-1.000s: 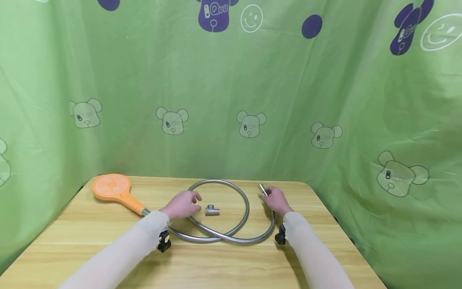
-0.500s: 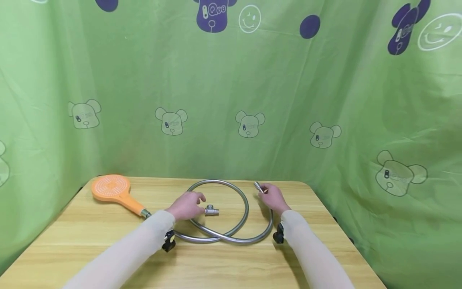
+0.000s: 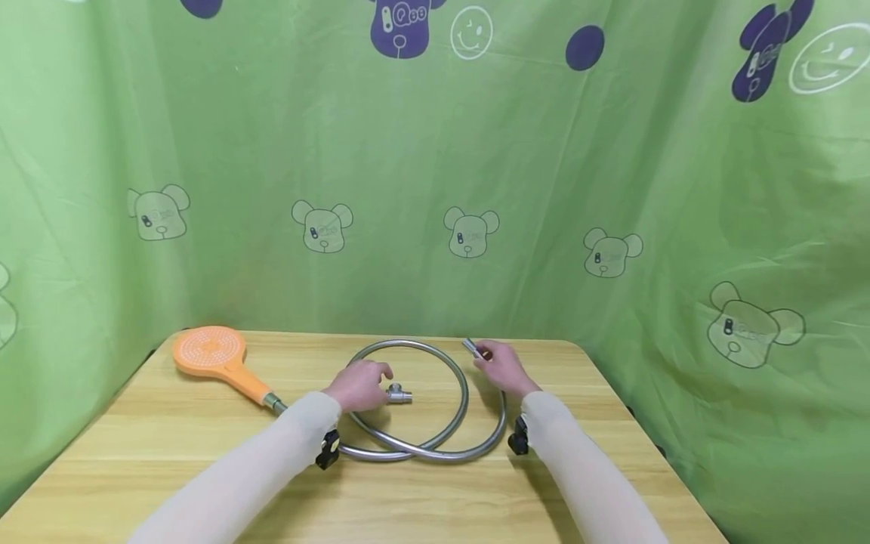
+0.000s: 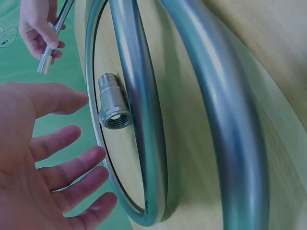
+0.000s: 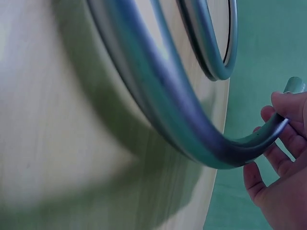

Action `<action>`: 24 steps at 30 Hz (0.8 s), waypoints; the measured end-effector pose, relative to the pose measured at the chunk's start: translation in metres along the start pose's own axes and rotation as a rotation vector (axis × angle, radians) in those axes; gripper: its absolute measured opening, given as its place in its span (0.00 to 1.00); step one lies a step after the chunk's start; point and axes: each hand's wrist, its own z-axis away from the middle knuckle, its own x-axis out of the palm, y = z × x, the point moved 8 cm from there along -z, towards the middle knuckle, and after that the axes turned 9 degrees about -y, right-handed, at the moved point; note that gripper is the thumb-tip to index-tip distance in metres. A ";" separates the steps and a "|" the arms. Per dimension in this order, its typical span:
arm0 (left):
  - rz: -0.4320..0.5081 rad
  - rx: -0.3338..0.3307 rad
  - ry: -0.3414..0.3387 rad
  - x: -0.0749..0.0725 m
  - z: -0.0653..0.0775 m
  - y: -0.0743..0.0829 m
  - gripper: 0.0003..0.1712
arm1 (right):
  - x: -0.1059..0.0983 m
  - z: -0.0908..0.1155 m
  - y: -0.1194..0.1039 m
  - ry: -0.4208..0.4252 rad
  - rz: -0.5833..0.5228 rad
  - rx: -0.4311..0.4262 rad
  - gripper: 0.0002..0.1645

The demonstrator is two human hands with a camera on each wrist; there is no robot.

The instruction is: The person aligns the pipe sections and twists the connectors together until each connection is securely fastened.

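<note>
My right hand [image 3: 505,367] pinches the silvery shower hose [image 5: 192,124] just below its metal end nut [image 3: 470,346], thumb against fingers, holding that end above the table. My left hand [image 3: 359,385] reaches over the loop of the hose with its fingers spread and relaxed. Just beyond its fingertips lies a small metal tee fitting [image 4: 114,101] with a threaded end, inside the hose loop; in the left wrist view a gap shows between hand and fitting. Out to the left lies an orange shower head [image 3: 212,352], joined to the hose's other end.
The hose coils and crosses itself in the middle of the wooden table [image 3: 421,506]. A green printed curtain [image 3: 394,295] hangs close behind the table and along both sides.
My left hand has moved right, up to the tee fitting. The right hand has carried the hose end leftward, towards the middle. Shower head and fitting have stayed in place.
</note>
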 end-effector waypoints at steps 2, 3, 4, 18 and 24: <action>-0.016 0.001 -0.002 0.002 -0.002 0.001 0.26 | 0.002 -0.001 -0.003 -0.012 0.003 -0.002 0.16; -0.021 0.001 -0.005 0.003 -0.003 0.001 0.26 | 0.002 -0.001 -0.005 -0.015 0.004 -0.003 0.16; -0.025 -0.002 -0.009 0.004 -0.005 0.001 0.26 | 0.003 -0.001 -0.007 -0.017 0.003 -0.007 0.15; -0.108 -0.022 -0.026 0.012 -0.010 0.008 0.24 | 0.017 0.001 -0.025 -0.059 -0.022 -0.068 0.17; -0.136 -0.024 -0.029 0.017 -0.011 0.010 0.24 | 0.024 0.000 -0.025 -0.068 -0.016 -0.053 0.18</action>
